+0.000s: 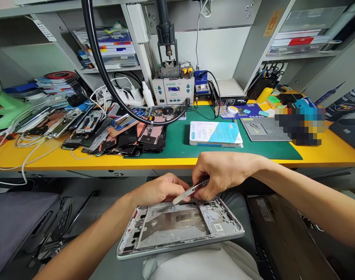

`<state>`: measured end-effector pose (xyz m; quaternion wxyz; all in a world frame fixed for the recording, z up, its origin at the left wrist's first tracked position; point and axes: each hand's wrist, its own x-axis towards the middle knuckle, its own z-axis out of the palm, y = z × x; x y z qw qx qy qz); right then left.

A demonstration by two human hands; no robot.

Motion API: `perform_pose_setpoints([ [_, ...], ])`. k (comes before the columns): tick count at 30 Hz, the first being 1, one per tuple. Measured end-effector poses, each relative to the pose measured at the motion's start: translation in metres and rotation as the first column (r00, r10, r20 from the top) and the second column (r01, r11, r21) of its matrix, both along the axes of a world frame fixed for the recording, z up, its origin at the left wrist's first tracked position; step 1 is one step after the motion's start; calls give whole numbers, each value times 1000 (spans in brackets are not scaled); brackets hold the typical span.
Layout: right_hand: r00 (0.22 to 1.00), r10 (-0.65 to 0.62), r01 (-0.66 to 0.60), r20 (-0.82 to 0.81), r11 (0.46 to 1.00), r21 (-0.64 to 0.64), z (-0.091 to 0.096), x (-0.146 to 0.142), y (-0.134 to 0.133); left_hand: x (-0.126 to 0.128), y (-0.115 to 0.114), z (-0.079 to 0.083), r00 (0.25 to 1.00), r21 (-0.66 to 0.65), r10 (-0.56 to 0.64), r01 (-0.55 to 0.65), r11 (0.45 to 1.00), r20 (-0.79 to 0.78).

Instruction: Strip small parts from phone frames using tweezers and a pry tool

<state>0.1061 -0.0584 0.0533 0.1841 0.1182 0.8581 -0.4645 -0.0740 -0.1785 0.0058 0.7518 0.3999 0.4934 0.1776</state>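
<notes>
An opened phone frame [171,235], silver at its rim and bare of its back cover, rests tilted over my lap. My left hand [162,188] is closed at the frame's far long edge, with some fingertips hidden behind my right hand. In my right hand [225,171] is a pair of metal tweezers [185,195], with small holes along it. The blunt rounded end points left over the frame. Its other end is covered by my right fingers, which reach down to the frame's far edge.
Beyond my hands, a yellow workbench carries a green mat [177,136]. Stacked phone parts [127,134] lie to the left, a white-and-blue box [215,133] nearer the middle. A soldering station [174,91] stands behind; its thick black cable [100,62] arches forward. A grey chair [20,229] is at left.
</notes>
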Motion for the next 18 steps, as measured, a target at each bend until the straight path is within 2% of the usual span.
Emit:
perform_pose_setpoints([
  [13, 1000, -10, 10, -2, 999, -50, -9, 0, 3, 3, 0, 2, 999, -48, 37, -36, 998, 33],
  [18, 1000, 3, -4, 12, 999, 53, -5, -2, -5, 8, -1, 3, 997, 44, 37, -34, 998, -70],
])
